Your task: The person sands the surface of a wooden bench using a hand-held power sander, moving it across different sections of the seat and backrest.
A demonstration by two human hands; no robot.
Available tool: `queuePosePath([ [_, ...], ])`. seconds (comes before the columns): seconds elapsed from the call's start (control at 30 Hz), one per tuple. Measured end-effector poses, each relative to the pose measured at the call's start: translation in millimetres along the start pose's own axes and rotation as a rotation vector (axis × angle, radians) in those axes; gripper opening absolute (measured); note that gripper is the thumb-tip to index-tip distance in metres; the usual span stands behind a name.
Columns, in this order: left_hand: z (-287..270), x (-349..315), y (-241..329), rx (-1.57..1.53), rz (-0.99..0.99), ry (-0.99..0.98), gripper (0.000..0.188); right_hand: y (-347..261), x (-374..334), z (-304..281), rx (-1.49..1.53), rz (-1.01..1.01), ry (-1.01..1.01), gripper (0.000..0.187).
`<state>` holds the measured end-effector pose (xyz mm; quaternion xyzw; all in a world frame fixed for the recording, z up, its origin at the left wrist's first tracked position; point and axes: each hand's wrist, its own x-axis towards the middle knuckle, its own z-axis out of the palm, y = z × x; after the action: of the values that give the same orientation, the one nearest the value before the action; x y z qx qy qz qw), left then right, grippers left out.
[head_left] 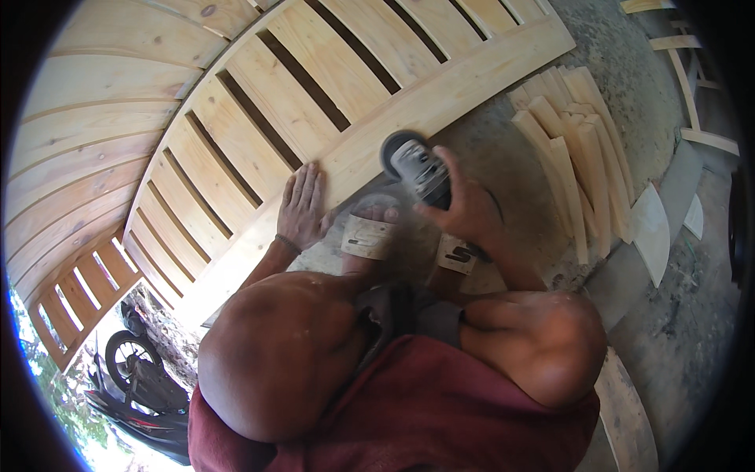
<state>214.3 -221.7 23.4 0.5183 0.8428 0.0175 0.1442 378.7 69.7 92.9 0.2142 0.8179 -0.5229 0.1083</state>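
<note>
In front of me lies a pale wooden slatted panel (354, 145), with a long plank along its near edge and gaps between the slats. My left hand (303, 206) rests flat on that edge plank, fingers stretched out, a thin band at the wrist. Gripped in my right hand (469, 200) is a grey and black angle grinder (421, 170). Its round disc (395, 152) is at the plank's near edge; whether it touches the wood I cannot tell. My right fingers wrap round the tool's body and are partly hidden.
Stacked wooden strips (578, 149) lie on the concrete floor to the right. Curved board offcuts (651, 232) lie beyond them. A tall plank panel (94, 110) stands at the left. My sandalled feet (368, 236) are just below the grinder. A motorcycle (141, 385) is at lower left.
</note>
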Motion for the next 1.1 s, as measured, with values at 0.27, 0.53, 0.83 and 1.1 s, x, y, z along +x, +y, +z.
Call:
queuePosePath([
  [0.27, 25.4, 51.2, 29.8, -0.119, 0.165, 0.194, 0.074, 71.5, 36.3, -74.8, -0.201, -0.105, 0.395, 0.097],
  [0.53, 22.9, 45.1, 20.6, -0.076, 0.049, 0.129, 0.071, 24.3, 43.4, -55.2, -0.250, 0.056, 0.218, 0.097],
  [0.83, 22.9, -24.4, -5.0, -0.017, -0.148, 0.240, 0.078, 2.1, 10.7, 18.4, -0.136, -0.149, -0.123, 0.099],
  [1.1, 10.3, 54.2, 13.9, -0.036, 0.182, 0.084, 0.083, 59.6, 41.2, -97.8, -0.203, -0.033, 0.311, 0.099],
])
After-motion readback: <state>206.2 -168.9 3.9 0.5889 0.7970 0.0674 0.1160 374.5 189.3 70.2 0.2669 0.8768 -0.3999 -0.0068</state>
